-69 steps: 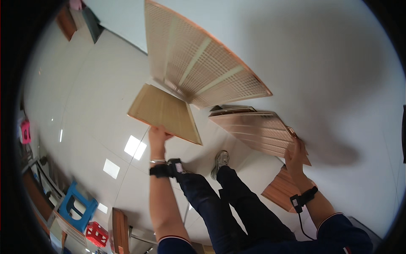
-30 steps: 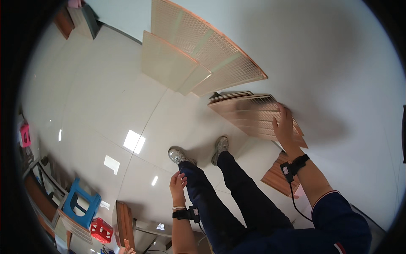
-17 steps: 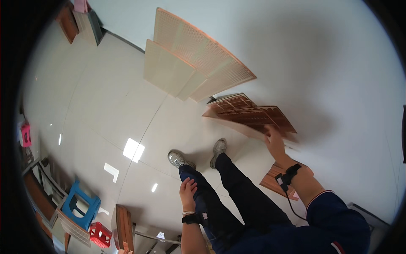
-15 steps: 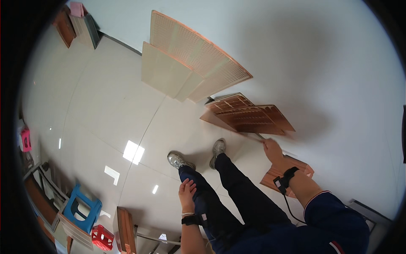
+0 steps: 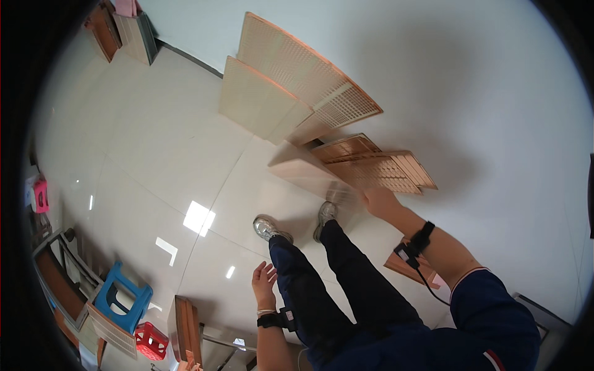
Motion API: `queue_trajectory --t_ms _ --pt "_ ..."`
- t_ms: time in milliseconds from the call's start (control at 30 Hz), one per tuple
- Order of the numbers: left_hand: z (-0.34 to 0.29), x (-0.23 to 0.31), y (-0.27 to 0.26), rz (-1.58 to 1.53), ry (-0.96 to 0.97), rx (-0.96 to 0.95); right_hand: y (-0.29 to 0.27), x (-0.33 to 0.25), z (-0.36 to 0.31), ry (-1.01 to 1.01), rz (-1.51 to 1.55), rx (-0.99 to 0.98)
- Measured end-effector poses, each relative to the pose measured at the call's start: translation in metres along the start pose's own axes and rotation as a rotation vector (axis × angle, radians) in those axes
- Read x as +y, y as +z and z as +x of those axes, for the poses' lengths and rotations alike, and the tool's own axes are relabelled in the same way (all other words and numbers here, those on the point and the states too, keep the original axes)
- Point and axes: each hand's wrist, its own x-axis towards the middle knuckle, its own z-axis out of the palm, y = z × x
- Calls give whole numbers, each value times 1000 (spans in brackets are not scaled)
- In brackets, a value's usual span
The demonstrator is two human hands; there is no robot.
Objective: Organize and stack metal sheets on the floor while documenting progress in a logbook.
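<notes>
My right hand is closed on the near end of a thin copper-and-cream panel, which is blurred by motion and tilted out from the wall over my shoes. Just beyond it, a short stack of copper-coloured patterned panels leans against the wall. My left hand hangs beside my left leg with its fingers apart, holding nothing. Larger cream panels with copper edges lean on the wall farther off. A reddish-brown panel lies partly behind my right forearm.
Glossy tiles cover the floor. At the left stand a blue stool, a red stool and a pink stool. Brown boards stand at the lower left; more boards lean at the far left.
My right hand has moved left and away from me, swinging the panel out from the stack. My left hand has moved slightly left, off my leg. The view has shifted a little.
</notes>
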Motion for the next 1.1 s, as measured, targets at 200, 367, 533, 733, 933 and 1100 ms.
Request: queue_trajectory --t_ms 200,367,533,733,933,1100 --pt "-4 2 -9 -71 -10 5 -51 -74 119 -179 -16 121" --pt "-2 -4 -24 -98 -24 40 -113 -122 200 -149 5 306" --pt "-1 -10 -40 -94 -46 64 -145 -127 206 -103 204 451" --pt "4 -7 -38 -49 -85 62 -92 -47 110 -342 173 640" --pt "13 4 -6 18 -65 -4 29 126 -1 278 156 392" --pt "17 0 37 81 -75 -37 39 159 -44 459 116 600"
